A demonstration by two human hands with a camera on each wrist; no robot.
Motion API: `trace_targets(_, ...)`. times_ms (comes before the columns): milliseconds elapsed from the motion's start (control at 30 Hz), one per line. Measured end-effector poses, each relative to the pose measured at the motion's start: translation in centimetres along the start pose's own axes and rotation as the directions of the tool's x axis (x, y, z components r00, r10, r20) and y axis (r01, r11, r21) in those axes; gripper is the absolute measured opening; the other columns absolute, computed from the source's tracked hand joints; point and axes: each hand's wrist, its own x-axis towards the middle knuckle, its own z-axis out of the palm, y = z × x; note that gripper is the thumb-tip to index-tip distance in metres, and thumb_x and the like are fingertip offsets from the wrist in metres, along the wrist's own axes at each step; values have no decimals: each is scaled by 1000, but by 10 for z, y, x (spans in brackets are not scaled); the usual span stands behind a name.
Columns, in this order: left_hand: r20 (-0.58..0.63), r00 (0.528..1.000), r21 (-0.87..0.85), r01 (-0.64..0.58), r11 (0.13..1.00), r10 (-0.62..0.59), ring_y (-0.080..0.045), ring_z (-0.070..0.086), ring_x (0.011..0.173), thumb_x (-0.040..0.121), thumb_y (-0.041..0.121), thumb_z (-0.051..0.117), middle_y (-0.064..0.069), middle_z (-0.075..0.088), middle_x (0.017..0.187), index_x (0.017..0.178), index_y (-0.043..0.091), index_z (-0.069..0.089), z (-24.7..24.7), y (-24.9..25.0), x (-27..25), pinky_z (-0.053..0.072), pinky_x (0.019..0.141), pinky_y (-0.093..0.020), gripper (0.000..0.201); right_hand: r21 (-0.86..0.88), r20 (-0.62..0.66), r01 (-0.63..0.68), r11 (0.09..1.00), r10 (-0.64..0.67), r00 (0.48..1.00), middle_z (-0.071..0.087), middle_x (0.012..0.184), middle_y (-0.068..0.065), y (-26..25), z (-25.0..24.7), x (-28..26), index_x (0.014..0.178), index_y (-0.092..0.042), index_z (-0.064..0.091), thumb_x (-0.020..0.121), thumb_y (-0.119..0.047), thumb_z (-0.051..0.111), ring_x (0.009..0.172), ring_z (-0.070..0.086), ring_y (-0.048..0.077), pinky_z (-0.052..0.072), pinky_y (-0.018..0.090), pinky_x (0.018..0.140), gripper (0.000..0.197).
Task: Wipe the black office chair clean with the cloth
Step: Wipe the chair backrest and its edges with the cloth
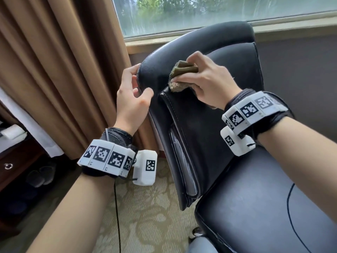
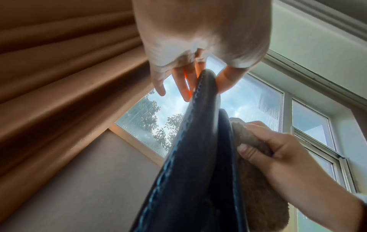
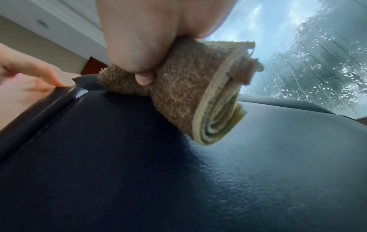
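The black office chair (image 1: 209,125) faces me, backrest up and seat (image 1: 264,207) at the lower right. My left hand (image 1: 143,80) grips the backrest's left edge, fingers behind and thumb in front; the left wrist view shows that edge (image 2: 194,157) pinched between the fingers (image 2: 184,87) and the thumb. In my right hand (image 1: 187,70) is a folded brown-olive cloth (image 1: 179,83), pressed on the upper left of the backrest. From the right wrist the cloth (image 3: 188,94) looks rolled, held under my thumb against the leather (image 3: 178,172).
A brown curtain (image 1: 63,70) hangs just left of the chair, with a window (image 1: 200,13) and sill behind it. Dark wooden furniture (image 1: 16,161) stands at far left, slippers (image 1: 39,174) beneath. The patterned carpet (image 1: 149,216) lies below, crossed by a thin black cable (image 1: 117,216).
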Motion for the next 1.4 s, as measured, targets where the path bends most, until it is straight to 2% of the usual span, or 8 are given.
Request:
trace_targets(167,40,998,6,-41,999,41,0,48,77,70,-1,49,4,53,88,111,13,48,2,3,4,40,68,-11,43,11,-45,-94,995,95,995,53,111,21,3,-8,0,109,-24,67,82,-24,35,98,55,37,47,37,58,42)
trace_targets(367,56,998,-43,-37,998,40,-5,52,87,71,-6,46,0,55,95,111,11,45,4,-3,4,43,76,-18,43,16,-73,66,998,-65,995,57,106,19,-5,7,-5,109,-27,68,84,-15,48,92,57,31,35,25,53,34)
trace_targets(667,154,979,18,134,991,-135,-6,51,89,66,-1,50,2,54,99,102,27,43,-5,12,13,42,79,-17,47,311,-175,-256,915,320,931,52,111,18,33,12,1,110,-22,68,83,-10,56,96,58,26,52,35,62,32)
trace_targets(833,14,982,318,174,932,-188,8,50,78,74,13,53,19,54,90,94,34,47,3,31,21,38,72,-10,30,259,-138,-115,959,154,978,52,110,11,25,8,-1,108,-28,68,79,-10,59,91,61,28,49,30,48,35)
trace_targets(933,-5,985,501,153,852,-174,13,51,87,75,15,54,19,57,98,107,25,60,0,42,26,36,80,-3,34,214,-146,32,976,-1,989,38,109,0,17,10,-2,106,-29,69,78,-9,56,84,62,25,49,28,46,38)
trace_targets(1067,-28,970,588,212,781,-242,0,54,84,78,10,59,11,61,102,112,20,63,1,54,28,36,75,1,35,213,-131,170,962,-144,981,37,107,2,4,10,-1,106,-25,70,83,-9,53,77,60,24,48,33,47,32)
trace_targets(1233,-61,930,566,332,754,-363,-14,58,88,77,10,60,8,61,99,107,19,60,4,61,35,46,79,-22,32,148,-65,158,976,-150,987,57,99,7,4,6,11,96,-23,69,86,-4,39,67,54,24,41,33,41,37)
trace_targets(1400,-37,914,613,339,714,-403,-11,56,85,78,5,60,6,61,99,106,17,60,6,63,43,41,74,-14,30,86,-48,58,995,-54,997,61,92,6,42,-1,19,93,-29,70,77,-4,51,69,56,26,39,28,38,35)
